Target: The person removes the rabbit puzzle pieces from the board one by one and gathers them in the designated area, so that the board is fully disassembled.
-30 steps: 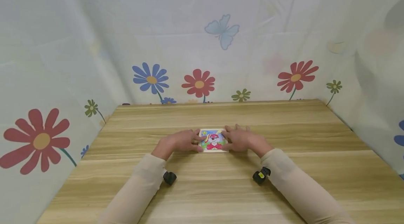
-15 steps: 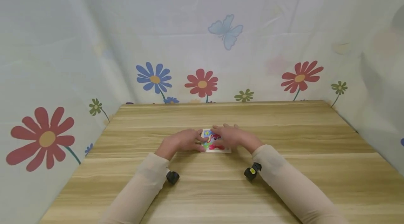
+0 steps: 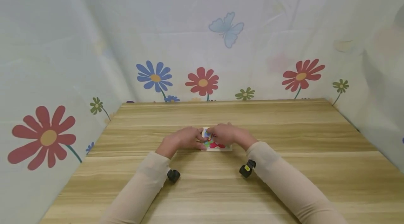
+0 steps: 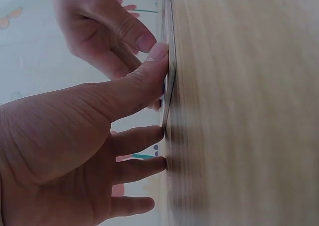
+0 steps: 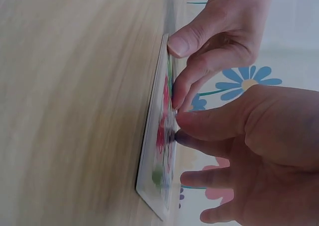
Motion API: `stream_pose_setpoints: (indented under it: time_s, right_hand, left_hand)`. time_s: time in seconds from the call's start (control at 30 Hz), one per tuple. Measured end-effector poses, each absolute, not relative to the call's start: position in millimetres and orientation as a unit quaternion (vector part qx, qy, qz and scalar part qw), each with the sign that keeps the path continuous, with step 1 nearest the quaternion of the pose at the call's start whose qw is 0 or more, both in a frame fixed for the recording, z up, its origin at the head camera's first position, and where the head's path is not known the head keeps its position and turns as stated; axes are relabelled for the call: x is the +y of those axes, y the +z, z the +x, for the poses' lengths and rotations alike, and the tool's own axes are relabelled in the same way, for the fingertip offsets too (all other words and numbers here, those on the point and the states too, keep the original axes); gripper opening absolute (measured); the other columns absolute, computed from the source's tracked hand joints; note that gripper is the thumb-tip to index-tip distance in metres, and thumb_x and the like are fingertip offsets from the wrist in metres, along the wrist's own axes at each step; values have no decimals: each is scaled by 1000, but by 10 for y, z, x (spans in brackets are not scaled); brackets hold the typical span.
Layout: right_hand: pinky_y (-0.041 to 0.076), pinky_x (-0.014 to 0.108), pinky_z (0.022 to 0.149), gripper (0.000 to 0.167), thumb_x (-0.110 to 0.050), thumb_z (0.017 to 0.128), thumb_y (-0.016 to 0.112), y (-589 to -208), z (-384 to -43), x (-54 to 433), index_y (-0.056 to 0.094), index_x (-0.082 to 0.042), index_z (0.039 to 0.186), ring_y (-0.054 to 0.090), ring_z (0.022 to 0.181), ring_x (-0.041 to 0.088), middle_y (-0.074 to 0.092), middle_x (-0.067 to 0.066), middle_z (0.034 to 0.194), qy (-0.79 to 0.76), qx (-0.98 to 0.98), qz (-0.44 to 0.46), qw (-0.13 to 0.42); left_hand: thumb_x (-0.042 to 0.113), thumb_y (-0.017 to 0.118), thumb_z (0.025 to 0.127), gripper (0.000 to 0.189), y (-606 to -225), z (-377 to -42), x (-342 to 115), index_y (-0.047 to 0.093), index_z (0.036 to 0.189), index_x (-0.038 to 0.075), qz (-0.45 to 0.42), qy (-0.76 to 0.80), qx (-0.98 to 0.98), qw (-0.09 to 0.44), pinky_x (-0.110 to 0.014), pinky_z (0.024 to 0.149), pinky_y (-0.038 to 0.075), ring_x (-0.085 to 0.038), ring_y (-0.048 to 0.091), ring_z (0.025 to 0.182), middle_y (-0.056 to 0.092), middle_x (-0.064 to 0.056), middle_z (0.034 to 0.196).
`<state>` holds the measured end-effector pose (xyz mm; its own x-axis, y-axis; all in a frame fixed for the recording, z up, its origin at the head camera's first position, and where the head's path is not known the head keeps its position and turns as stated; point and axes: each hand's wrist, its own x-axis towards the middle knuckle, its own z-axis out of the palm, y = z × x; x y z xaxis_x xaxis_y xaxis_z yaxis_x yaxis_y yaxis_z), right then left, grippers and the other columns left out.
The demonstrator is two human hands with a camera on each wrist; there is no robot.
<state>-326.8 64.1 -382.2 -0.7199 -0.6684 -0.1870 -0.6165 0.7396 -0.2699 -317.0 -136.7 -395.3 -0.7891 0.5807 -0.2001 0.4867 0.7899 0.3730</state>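
A small flat square picture board [image 3: 217,145] with a pale border and a bright cartoon animal lies on the table. My left hand [image 3: 188,138] is at its left side, with the thumb [image 4: 149,61] pressing the near left edge and the index finger reaching onto the picture. The other left fingers [image 4: 139,170] extend apart. Over the upper part of the picture, my right hand [image 3: 225,133] touches its surface with thumb [image 5: 199,123] and index tip close together. No object shows between them. The remaining right fingers [image 5: 207,177] point outward, off the board. Both hands hide much of the picture.
The wood-grain table [image 3: 202,189] spreads around the board. Behind it hangs a pale backdrop [image 3: 176,34] with printed flowers and a butterfly. Small dark wrist cameras [image 3: 173,175] sit at both cuffs.
My right hand has moved left from the board's right edge onto the picture, and its fingers have bent more. The left hand stays on the left edge. The view has shifted slightly.
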Motion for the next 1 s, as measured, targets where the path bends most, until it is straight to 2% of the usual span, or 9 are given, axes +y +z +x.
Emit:
stream_pose_setpoints:
  time_s: [0.07, 0.13, 0.23, 0.3, 0.37, 0.57, 0.8, 1.0]
  right_hand:
    - [24, 76, 105, 34, -10, 101, 57, -3825, -3268, 625, 61, -11, 135, 58, 123, 29, 65, 9, 128, -92, 923, -350, 133]
    - [30, 72, 104, 31, -7, 99, 58, -3821, -3273, 610, 64, -10, 129, 62, 111, 27, 68, 8, 118, -96, 921, -355, 130]
    - [47, 56, 96, 29, 0, 95, 60, -3794, -3288, 576, 67, -5, 123, 62, 91, 23, 69, 9, 105, -111, 916, -363, 127]
    - [52, 46, 88, 31, 5, 91, 61, -3769, -3306, 545, 68, -1, 121, 60, 85, 23, 69, 11, 103, -116, 916, -366, 117]
    - [54, 40, 86, 34, 9, 89, 62, -3747, -3319, 513, 69, 2, 122, 62, 91, 24, 70, 14, 109, -114, 920, -360, 105]
    - [52, 40, 97, 34, 10, 88, 65, -3794, -3397, 428, 70, 2, 120, 64, 110, 26, 69, 16, 120, -98, 938, -322, 77]
    - [46, 40, 104, 34, 9, 91, 62, -3849, -3472, 399, 69, 1, 124, 60, 118, 26, 66, 15, 126, -108, 941, -311, 80]
    - [48, 38, 101, 30, 9, 92, 59, -3862, -3516, 381, 69, 4, 120, 62, 112, 26, 68, 17, 122, -111, 935, -328, 78]
  left_hand:
    - [38, 75, 88, 47, -3958, -3174, -1368, 68, 131, 18, 284, 151, 934, 156, -39, 114, 35, -30, 40, 141, 38, -14, 156]
    - [38, 75, 88, 47, -3956, -3177, -1372, 68, 130, 19, 282, 151, 934, 156, -39, 114, 35, -30, 40, 142, 38, -13, 156]
    - [37, 75, 88, 46, -3948, -3184, -1379, 69, 130, 18, 284, 154, 933, 156, -40, 114, 34, -30, 40, 141, 38, -14, 156]
    - [35, 75, 89, 44, -3942, -3185, -1384, 70, 128, 16, 291, 156, 931, 155, -39, 114, 35, -30, 41, 141, 38, -16, 156]
    - [34, 75, 89, 41, -3939, -3185, -1385, 72, 125, 15, 298, 156, 929, 155, -38, 113, 37, -30, 43, 139, 38, -16, 156]
    - [31, 76, 90, 29, -3937, -3178, -1370, 78, 113, 13, 316, 165, 920, 160, -33, 102, 46, -26, 51, 133, 37, -14, 156]
    - [32, 75, 90, 32, -3931, -3176, -1355, 77, 116, 12, 323, 167, 917, 163, -29, 90, 48, -23, 62, 116, 36, -15, 157]
    - [32, 75, 90, 42, -3928, -3188, -1372, 70, 127, 13, 309, 173, 919, 172, -31, 95, 47, -25, 53, 129, 36, -15, 157]
